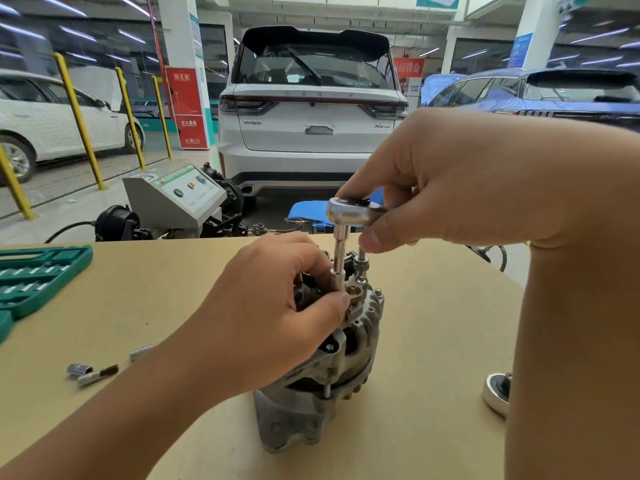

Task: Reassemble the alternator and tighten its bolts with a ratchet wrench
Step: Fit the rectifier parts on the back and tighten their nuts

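- The desk (pixel 433 341) carries everything, with cars parked behind it in the workshop.
- A green socket case (pixel 41 275) lies open at the desk's left edge, likely so sockets are within reach.
- The alternator (pixel 332 368) stands on end near the middle of the desk, its bolt end up so the tool can come straight down on it.
- The left hand (pixel 273 313) curls round the alternator's top, thumb and fingertips pinching the base of the socket, apparently to steady both and keep the socket seated.
- The right hand (pixel 460 178) grips the ratchet (pixel 349 211) by its head from above, fingers wrapped over it; the extension runs upright down to the bolt.
- Loose sockets (pixel 91 372) lie on the desk at the left, well apart from the work.
- Judged from this, tightening is under way, not finished.
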Demonstrator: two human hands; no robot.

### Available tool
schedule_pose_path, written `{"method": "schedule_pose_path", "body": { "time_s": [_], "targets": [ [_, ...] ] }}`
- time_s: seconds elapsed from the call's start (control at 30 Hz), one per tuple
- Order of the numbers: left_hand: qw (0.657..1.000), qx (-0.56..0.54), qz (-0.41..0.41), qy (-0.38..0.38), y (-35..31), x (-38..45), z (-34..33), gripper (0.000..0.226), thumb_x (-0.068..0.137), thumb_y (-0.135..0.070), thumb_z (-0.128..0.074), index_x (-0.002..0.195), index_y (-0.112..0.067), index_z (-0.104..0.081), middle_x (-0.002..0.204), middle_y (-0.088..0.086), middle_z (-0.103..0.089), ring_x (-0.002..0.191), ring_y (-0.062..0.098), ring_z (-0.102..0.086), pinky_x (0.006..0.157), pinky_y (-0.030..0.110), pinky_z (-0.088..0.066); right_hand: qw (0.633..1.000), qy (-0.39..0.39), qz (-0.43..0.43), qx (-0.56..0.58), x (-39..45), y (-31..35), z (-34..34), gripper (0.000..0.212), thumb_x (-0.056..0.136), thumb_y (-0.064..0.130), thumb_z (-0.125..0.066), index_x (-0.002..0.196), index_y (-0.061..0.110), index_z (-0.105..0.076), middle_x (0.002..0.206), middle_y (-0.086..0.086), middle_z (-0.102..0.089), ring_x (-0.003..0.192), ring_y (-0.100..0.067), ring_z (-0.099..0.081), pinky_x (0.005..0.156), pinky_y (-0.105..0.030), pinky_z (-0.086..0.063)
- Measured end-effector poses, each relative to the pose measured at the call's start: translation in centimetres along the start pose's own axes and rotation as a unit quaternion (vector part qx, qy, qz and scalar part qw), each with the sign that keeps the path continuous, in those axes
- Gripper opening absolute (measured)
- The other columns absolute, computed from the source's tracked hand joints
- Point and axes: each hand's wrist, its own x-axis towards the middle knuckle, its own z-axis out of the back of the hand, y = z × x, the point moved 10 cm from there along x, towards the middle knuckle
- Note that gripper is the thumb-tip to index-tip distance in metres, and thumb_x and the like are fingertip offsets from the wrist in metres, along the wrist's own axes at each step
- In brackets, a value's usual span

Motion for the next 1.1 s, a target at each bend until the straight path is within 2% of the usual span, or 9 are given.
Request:
{"method": "schedule_pose_path", "body": {
  "time_s": [0.13,0.27,0.4,0.53,0.63,0.77,0.83,0.93,1.1],
  "targets": [
    [1.000,0.009,-0.005,0.017,-0.3,0.1,-0.2,0.015,0.079,-0.042,-0.068,0.070,-0.038,-0.057,0.083,-0.014,-0.062,0.086,0.011,-0.059,0.076,0.040,-0.048,1.000,-0.005,0.000,0.020,-0.2,0.1,0.1,0.018,0.061,0.049,-0.079,0.078,0.051,-0.074,0.066,-0.001,-0.073,0.057,-0.024,-0.069,0.063,-0.063,-0.059],
    [1.000,0.023,-0.013,0.011,-0.5,0.1,-0.1,0.019,0.079,-0.041,-0.067,0.068,-0.039,-0.052,0.082,-0.015,-0.061,0.085,0.012,-0.058,0.075,0.039,-0.047,1.000,-0.019,0.000,0.019,-0.2,0.4,0.2,0.023,0.068,0.039,-0.091,0.069,0.050,-0.071,0.060,0.000,-0.070,0.050,-0.019,-0.064,0.061,-0.062,-0.059],
    [1.000,0.021,-0.016,0.002,-0.5,0.0,0.0,0.014,0.077,-0.039,-0.070,0.071,-0.035,-0.058,0.082,-0.014,-0.061,0.082,0.009,-0.059,0.072,0.037,-0.048,0.999,-0.026,-0.007,0.028,-0.4,0.6,0.5,0.028,0.073,0.029,-0.087,0.063,0.048,-0.069,0.057,-0.001,-0.068,0.046,-0.018,-0.061,0.061,-0.060,-0.057],
    [0.999,0.028,-0.023,0.004,-0.5,-0.1,-0.1,0.013,0.079,-0.038,-0.071,0.075,-0.036,-0.059,0.082,-0.015,-0.061,0.086,0.011,-0.059,0.074,0.039,-0.048,0.999,-0.018,-0.010,0.048,-0.8,1.0,0.1,0.021,0.069,0.031,-0.083,0.060,0.042,-0.069,0.054,-0.001,-0.066,0.046,-0.018,-0.059,0.057,-0.053,-0.055],
    [0.999,0.036,-0.028,0.016,-0.6,-0.1,-0.3,0.015,0.081,-0.039,-0.068,0.073,-0.035,-0.056,0.083,-0.015,-0.060,0.087,0.013,-0.058,0.074,0.041,-0.047,0.999,-0.022,-0.020,0.036,-0.7,0.9,0.1,0.022,0.069,0.035,-0.083,0.059,0.046,-0.068,0.055,0.000,-0.067,0.047,-0.018,-0.061,0.061,-0.058,-0.058],
    [0.999,0.039,-0.026,0.017,-0.5,-0.1,-0.3,0.016,0.083,-0.041,-0.066,0.073,-0.036,-0.054,0.083,-0.015,-0.059,0.088,0.012,-0.057,0.075,0.038,-0.046,0.999,-0.031,-0.032,0.027,-0.8,1.2,0.2,0.027,0.071,0.027,-0.084,0.059,0.045,-0.068,0.059,-0.005,-0.069,0.052,-0.025,-0.064,0.066,-0.066,-0.057],
    [0.999,0.041,-0.025,0.012,-0.6,-0.1,-0.3,0.018,0.084,-0.041,-0.065,0.072,-0.037,-0.052,0.081,-0.015,-0.058,0.087,0.010,-0.056,0.073,0.034,-0.043,0.999,-0.029,-0.038,0.017,-1.0,1.3,0.3,0.024,0.073,0.029,-0.085,0.067,0.048,-0.071,0.061,-0.002,-0.070,0.054,-0.020,-0.065,0.066,-0.059,-0.059],
    [0.999,0.044,-0.025,0.010,-0.5,0.0,-0.3,0.016,0.084,-0.042,-0.063,0.074,-0.037,-0.052,0.080,-0.015,-0.058,0.085,0.010,-0.055,0.072,0.033,-0.041,0.997,-0.022,-0.065,-0.040,-1.6,1.3,0.6,0.030,0.076,0.042,-0.083,0.102,0.053,-0.075,0.060,0.010,-0.069,0.050,-0.003,-0.059,0.056,-0.031,-0.046],
    [0.998,0.019,-0.059,-0.033,-1.0,-0.1,0.4,0.020,0.087,-0.050,-0.068,0.079,-0.032,-0.062,0.077,-0.015,-0.059,0.079,0.011,-0.056,0.067,0.032,-0.040,0.995,-0.028,-0.086,-0.049,-2.1,1.8,0.8,0.037,0.073,0.046,-0.082,0.107,0.055,-0.073,0.061,0.011,-0.068,0.050,-0.001,-0.058,0.055,-0.026,-0.041]
  ]
}}
